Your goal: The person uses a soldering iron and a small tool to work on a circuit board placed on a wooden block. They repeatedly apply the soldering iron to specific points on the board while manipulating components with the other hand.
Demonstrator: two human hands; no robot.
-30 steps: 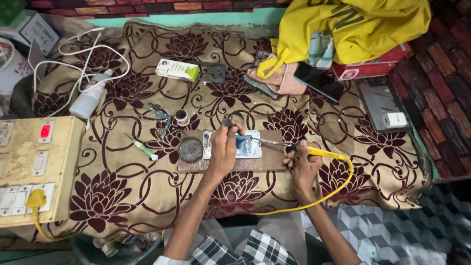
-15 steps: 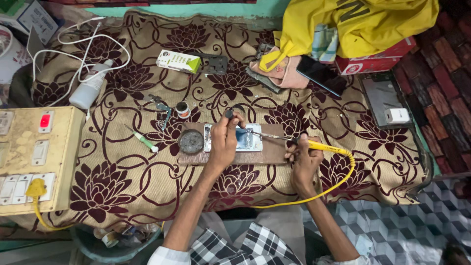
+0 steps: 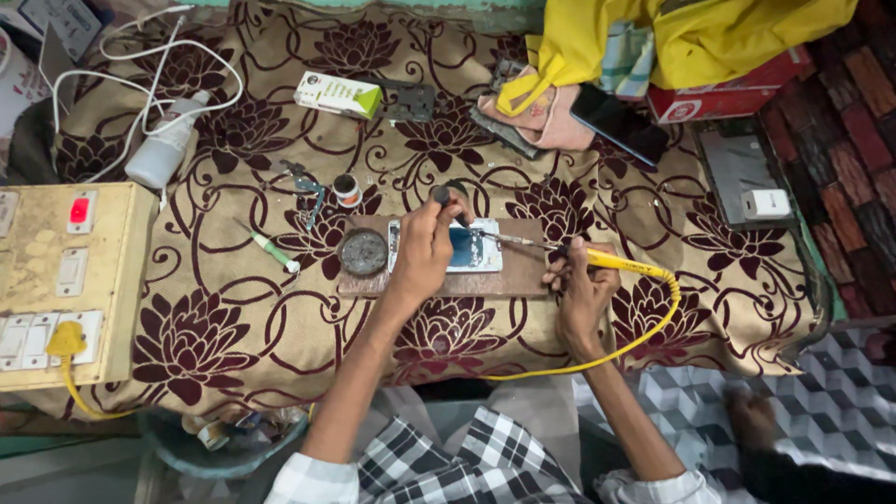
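An opened phone [image 3: 471, 249] lies on a brown wooden board [image 3: 523, 277] on the flowered cloth. My left hand [image 3: 425, 247] rests over the phone's left part, its fingers pinched on a small dark piece at the phone's upper edge. My right hand [image 3: 581, 285] grips a yellow-handled soldering iron [image 3: 597, 259], whose metal tip reaches left to the phone's right edge. The iron's yellow cord [image 3: 644, 327] loops around my right wrist. A round dark tin [image 3: 364, 252] sits on the board's left end.
A yellowed switch box [image 3: 70, 280] with a yellow plug stands at the left. A white charger with cable [image 3: 168, 149], a small box [image 3: 338, 94], tweezers [image 3: 306, 187], a green-tipped tool [image 3: 275, 252], a black phone [image 3: 618, 121], a yellow bag [image 3: 691, 37] and a grey plate with adapter [image 3: 747, 177] lie around.
The camera has moved slightly. Both hands stay on the phone and the iron in nearly the same place.
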